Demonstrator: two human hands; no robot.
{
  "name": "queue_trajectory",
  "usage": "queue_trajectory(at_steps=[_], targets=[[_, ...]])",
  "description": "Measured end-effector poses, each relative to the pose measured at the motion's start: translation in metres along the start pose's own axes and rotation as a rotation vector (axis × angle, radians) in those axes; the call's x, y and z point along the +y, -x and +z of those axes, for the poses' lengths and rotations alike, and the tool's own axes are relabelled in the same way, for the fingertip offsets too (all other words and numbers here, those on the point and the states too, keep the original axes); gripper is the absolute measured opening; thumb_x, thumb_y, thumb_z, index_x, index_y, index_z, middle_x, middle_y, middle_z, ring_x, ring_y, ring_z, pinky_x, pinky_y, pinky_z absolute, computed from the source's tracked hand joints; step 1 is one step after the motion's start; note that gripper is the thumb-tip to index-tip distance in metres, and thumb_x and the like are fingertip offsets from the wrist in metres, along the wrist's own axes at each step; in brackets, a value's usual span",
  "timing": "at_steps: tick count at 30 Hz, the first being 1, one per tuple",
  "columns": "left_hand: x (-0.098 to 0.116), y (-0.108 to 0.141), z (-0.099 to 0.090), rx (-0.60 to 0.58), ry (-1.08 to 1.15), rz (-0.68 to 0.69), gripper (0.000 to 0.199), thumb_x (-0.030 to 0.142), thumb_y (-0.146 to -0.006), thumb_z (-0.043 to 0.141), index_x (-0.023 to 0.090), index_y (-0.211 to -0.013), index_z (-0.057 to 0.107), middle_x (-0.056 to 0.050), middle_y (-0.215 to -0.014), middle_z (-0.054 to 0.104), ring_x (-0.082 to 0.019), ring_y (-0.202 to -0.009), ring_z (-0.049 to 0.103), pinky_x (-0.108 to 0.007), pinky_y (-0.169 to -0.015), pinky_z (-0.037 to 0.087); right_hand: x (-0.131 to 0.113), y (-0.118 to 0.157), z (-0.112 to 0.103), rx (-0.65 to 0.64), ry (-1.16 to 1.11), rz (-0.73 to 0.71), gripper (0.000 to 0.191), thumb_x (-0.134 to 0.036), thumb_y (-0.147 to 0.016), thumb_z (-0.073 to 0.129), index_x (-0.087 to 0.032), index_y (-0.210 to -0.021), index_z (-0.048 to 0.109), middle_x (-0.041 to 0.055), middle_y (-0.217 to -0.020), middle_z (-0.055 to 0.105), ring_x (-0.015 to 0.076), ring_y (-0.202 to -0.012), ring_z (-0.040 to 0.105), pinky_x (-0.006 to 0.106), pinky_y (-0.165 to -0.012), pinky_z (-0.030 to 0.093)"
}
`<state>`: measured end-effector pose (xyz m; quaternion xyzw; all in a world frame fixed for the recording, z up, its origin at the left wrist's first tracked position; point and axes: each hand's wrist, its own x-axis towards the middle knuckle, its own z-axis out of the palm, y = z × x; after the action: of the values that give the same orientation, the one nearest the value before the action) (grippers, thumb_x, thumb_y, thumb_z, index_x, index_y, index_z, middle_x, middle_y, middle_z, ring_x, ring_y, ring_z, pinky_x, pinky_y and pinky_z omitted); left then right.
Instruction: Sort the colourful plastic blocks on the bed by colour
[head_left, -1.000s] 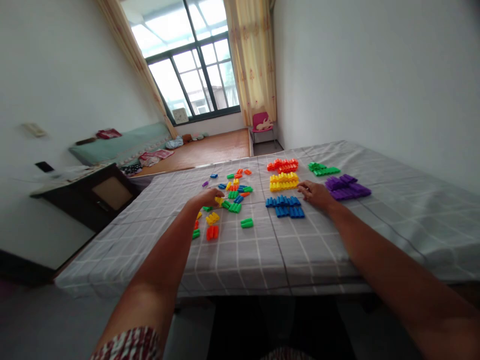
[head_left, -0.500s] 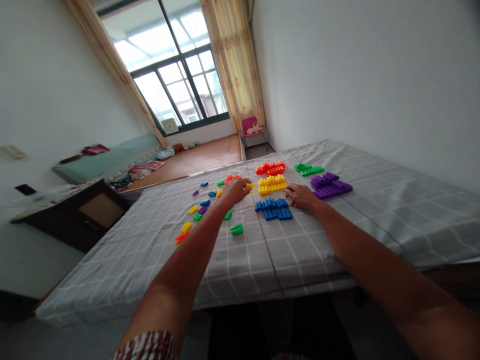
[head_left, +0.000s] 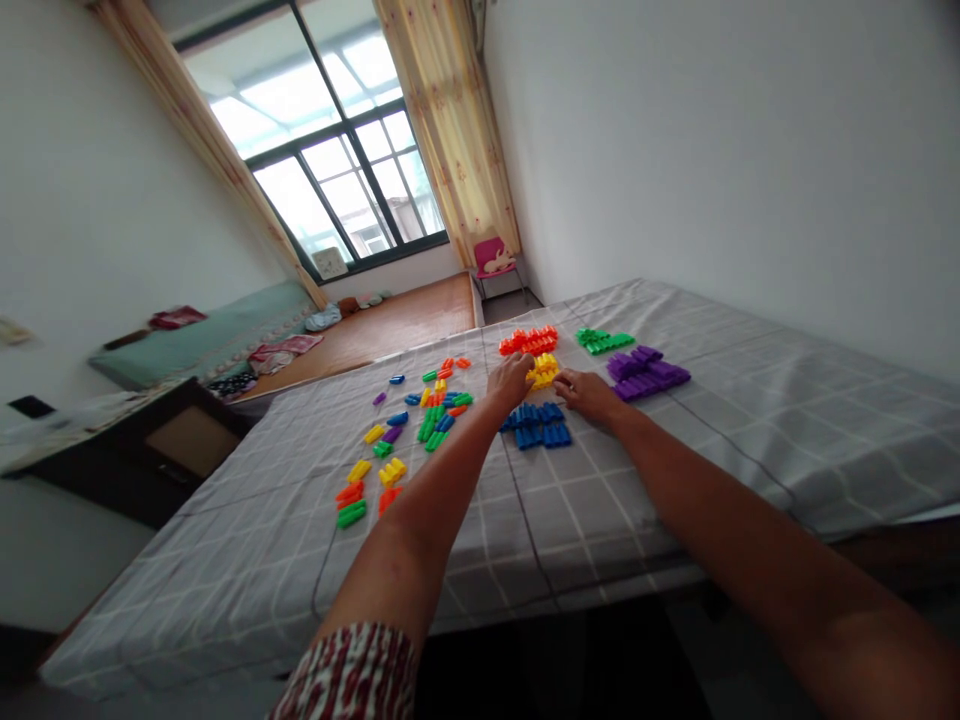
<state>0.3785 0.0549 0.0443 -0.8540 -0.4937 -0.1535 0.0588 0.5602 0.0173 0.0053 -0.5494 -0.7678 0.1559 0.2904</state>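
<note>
Left hand (head_left: 511,378) is at left end of yellow plastic blocks (head_left: 544,370) toward far edge of bed (head_left: 600,530), right hand (head_left: 587,392) by their right end; can't tell if either is clamped. Orange blocks (head_left: 529,340) lie farther, blue blocks (head_left: 544,430) nearer the front edge.

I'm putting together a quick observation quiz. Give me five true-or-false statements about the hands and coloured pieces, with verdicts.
1. The left hand is at the yellow group. True.
2. The right hand rests on the purple group. False: the right hand is nearest the yellow group, with the purple group farther right.
3. The orange-red group lies beyond the yellow group. True.
4. The loose pieces at left are all green. False: the loose pieces also include blue, yellow, orange and purple.
5. The blue group lies nearer the viewer than the yellow group. True.
</note>
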Motion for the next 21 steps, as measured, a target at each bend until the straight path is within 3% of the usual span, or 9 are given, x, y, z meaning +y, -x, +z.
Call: queue_trajectory(at_steps=[4, 10, 15, 18, 21], targets=[[-0.005, -0.005, 0.008, -0.074, 0.021, -0.004, 0.028, 0.028, -0.079, 0.067, 0.021, -0.106, 0.065, -0.008, -0.110, 0.063, -0.022, -0.102, 0.059, -0.032, -0.087, 0.048, 0.001, -0.002, 0.002, -0.006, -0.026, 0.019, 0.023, -0.027, -0.093, 0.047, -0.018, -0.101, 0.066, 0.0070, -0.096, 0.073, 0.0149, -0.077, 0.068, 0.021, -0.071, 0.045], [-0.009, -0.003, 0.005, -0.113, 0.029, 0.006, 0.027, 0.022, -0.080, 0.063, 0.021, -0.107, 0.069, -0.008, -0.111, 0.064, -0.022, -0.105, 0.058, -0.033, -0.092, 0.047, 0.002, -0.006, 0.007, -0.005, -0.059, 0.021, 0.025, -0.013, -0.087, 0.049, -0.017, -0.105, 0.066, 0.0072, -0.104, 0.072, 0.0156, -0.086, 0.067, 0.023, -0.079, 0.047], [-0.016, 0.011, 0.004, -0.032, 0.056, -0.011, 0.030, 0.033, -0.084, 0.061, 0.024, -0.111, 0.068, -0.007, -0.114, 0.064, -0.022, -0.109, 0.057, -0.033, -0.094, 0.046, 0.003, -0.003, 0.009, -0.031, -0.023, -0.058, 0.025, -0.012, -0.086, 0.050, -0.017, -0.104, 0.066, 0.0068, -0.104, 0.072, 0.0161, -0.092, 0.066, 0.023, -0.083, 0.046], [-0.042, 0.030, -0.010, 0.039, 0.081, -0.068, 0.030, 0.038, -0.089, 0.053, 0.023, -0.110, 0.068, -0.006, -0.113, 0.065, -0.019, -0.101, 0.060, -0.030, -0.090, 0.047, 0.005, -0.001, 0.009, -0.018, 0.000, -0.073, 0.024, -0.013, -0.085, 0.049, -0.017, -0.101, 0.067, 0.0063, -0.101, 0.073, 0.0164, -0.090, 0.066, 0.024, -0.081, 0.047], [-0.089, 0.058, -0.038, 0.068, 0.061, -0.217, 0.029, 0.034, -0.091, 0.049, 0.022, -0.109, 0.068, -0.005, -0.109, 0.068, -0.016, -0.093, 0.063, -0.027, -0.087, 0.047, 0.007, 0.000, 0.009, 0.018, 0.015, -0.035, 0.023, -0.017, -0.087, 0.049, -0.018, -0.100, 0.067, 0.0067, -0.099, 0.073, 0.0170, -0.085, 0.067, 0.025, -0.078, 0.048]])
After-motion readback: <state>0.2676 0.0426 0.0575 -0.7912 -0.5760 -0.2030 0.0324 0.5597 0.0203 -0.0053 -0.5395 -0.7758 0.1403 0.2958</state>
